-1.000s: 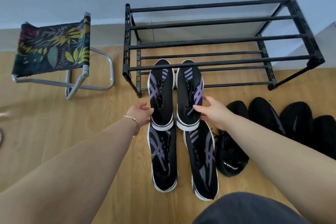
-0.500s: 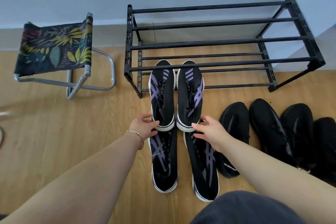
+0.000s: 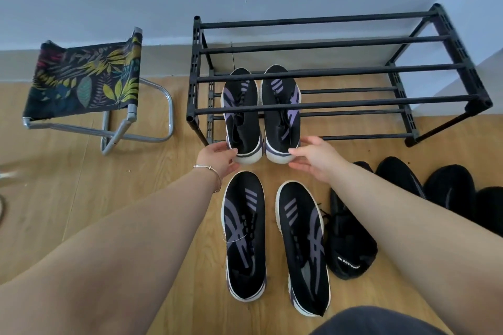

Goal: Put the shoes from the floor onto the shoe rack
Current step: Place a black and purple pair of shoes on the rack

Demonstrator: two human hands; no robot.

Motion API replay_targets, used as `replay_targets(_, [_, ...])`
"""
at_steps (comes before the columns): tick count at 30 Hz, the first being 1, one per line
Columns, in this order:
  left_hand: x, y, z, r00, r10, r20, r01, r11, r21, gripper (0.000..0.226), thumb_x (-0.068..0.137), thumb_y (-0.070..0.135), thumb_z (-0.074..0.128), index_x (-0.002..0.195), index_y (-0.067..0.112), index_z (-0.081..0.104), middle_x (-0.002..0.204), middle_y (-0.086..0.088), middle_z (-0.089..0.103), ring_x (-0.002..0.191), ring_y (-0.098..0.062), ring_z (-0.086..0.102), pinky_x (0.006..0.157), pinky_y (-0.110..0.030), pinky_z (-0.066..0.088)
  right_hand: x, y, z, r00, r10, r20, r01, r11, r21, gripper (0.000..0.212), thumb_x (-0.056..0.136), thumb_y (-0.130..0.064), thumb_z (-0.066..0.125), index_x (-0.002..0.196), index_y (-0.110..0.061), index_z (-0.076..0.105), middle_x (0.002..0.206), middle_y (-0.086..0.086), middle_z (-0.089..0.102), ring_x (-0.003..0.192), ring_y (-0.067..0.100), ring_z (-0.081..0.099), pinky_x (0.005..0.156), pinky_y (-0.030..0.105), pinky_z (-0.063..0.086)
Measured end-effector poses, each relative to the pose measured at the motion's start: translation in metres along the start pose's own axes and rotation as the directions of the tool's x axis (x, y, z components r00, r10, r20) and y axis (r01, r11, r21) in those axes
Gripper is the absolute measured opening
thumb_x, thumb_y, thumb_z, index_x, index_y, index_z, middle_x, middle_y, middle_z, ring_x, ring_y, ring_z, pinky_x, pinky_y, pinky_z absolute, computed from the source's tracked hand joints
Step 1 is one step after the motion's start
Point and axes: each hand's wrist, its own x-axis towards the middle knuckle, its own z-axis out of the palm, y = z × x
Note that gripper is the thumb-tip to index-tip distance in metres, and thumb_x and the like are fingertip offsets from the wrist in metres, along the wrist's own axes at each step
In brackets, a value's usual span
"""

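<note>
A black two-tier shoe rack (image 3: 340, 104) stands against the wall. A pair of black shoes with purple stripes lies on its lower tier at the left, toes inward: the left shoe (image 3: 241, 114) and the right shoe (image 3: 281, 111). My left hand (image 3: 219, 156) grips the left shoe's white heel, and my right hand (image 3: 313, 156) holds the right shoe's heel. A second black-and-purple pair (image 3: 245, 234) (image 3: 303, 247) lies on the floor just below my hands. Several all-black shoes (image 3: 351, 242) (image 3: 449, 187) lie on the floor to the right.
A folding stool (image 3: 87, 81) with leaf-patterned fabric and a metal frame stands left of the rack. The floor is light wood (image 3: 68, 198). The rack's upper tier and the right part of its lower tier hold nothing. A wall corner juts out at the right.
Both hands have pushed the black-and-purple pair away from me, farther onto the rack's lower tier, and shifted back to the heels. The second pair on the floor is now fully uncovered.
</note>
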Motion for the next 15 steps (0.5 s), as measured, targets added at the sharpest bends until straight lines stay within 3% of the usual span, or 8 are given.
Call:
replay_targets(6, [0.023, 0.021, 0.02, 0.996, 0.013, -0.086, -0.008, 0.998, 0.059, 0.044, 0.09, 0.005, 0.07, 0.133, 0.014, 0.063, 0.121, -0.011, 0.067, 0.104, -0.026, 0.068, 0.085, -0.04, 0.063, 0.025, -0.019, 0.006, 1.0, 0.01, -0.025, -0.009, 1.0, 0.018, 0.063, 0.088, 0.004, 0.07, 0.145, -0.011, 0.046, 0.124, 0.014, 0.065, 0.105, 0.03, 0.069, 0.078, 0.039, 0.062])
replay_targets(11, [0.031, 0.015, 0.022, 0.989, 0.075, -0.126, -0.051, 0.982, 0.182, 0.049, 0.092, 0.01, 0.069, 0.139, 0.018, 0.057, 0.127, -0.008, 0.064, 0.105, -0.027, 0.067, 0.087, -0.041, 0.062, 0.033, -0.009, 0.01, 0.997, -0.004, -0.077, 0.003, 1.0, -0.009, 0.065, 0.09, 0.003, 0.069, 0.148, -0.015, 0.046, 0.132, 0.013, 0.063, 0.113, 0.03, 0.067, 0.091, 0.045, 0.06])
replay_targets(15, [0.03, 0.005, 0.023, 0.973, 0.16, -0.164, -0.127, 0.973, 0.194, 0.061, 0.091, 0.014, 0.07, 0.147, 0.019, 0.047, 0.121, -0.002, 0.065, 0.101, -0.023, 0.068, 0.081, -0.032, 0.062, 0.035, -0.003, 0.01, 0.994, -0.042, -0.1, 0.042, 0.999, -0.008, 0.065, 0.089, 0.0, 0.072, 0.146, -0.018, 0.048, 0.129, 0.011, 0.064, 0.11, 0.028, 0.068, 0.089, 0.042, 0.061])
